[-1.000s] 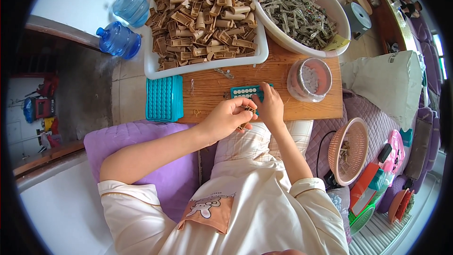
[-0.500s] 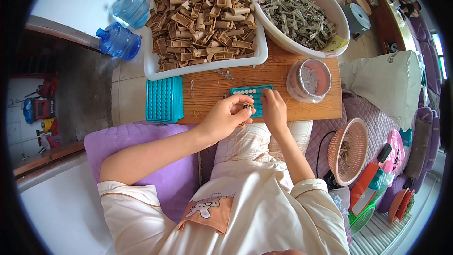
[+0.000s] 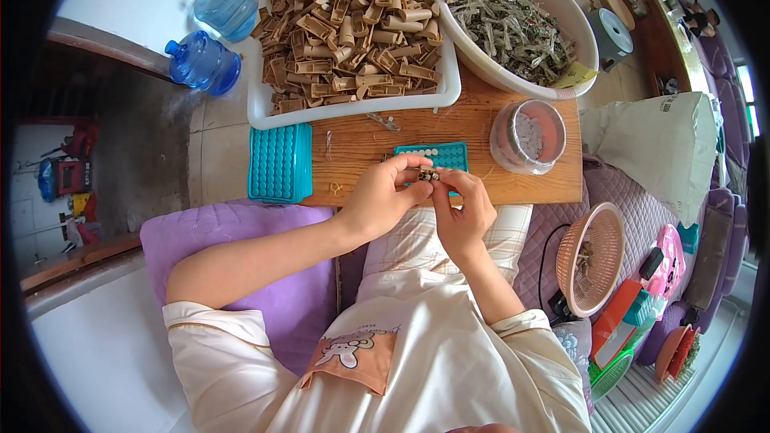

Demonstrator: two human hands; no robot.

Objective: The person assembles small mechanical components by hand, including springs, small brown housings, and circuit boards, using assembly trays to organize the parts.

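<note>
From where I'm standing, the person is sitting at a brown wood-grained table [image 3: 513, 190], both hands meeting over its near edge. The left elbow is jutting out over a smooth purple cushion [image 3: 241, 244], the forearm slanting inward and the wrist bending slightly. The left hand [image 3: 389, 199] is pinching a small brown-and-dark part [image 3: 427, 173] between thumb and forefinger, the other fingers curling behind. The right forearm is angling up from its pale sleeve; the right hand [image 3: 465, 215] is leaning in, thumb and forefinger pressing together at the part's right end. Whether they are gripping it or some tiny piece against it, I cannot tell. The part is hovering just in front of a flat teal plastic tray [image 3: 454, 157], which is holding a few white discs [image 3: 431, 151]. A stack of dimpled teal trays [image 3: 279, 164] is standing to the left, and a round translucent tub [image 3: 525, 165] containing small white pieces [image 3: 527, 132] is sitting to the right
</note>
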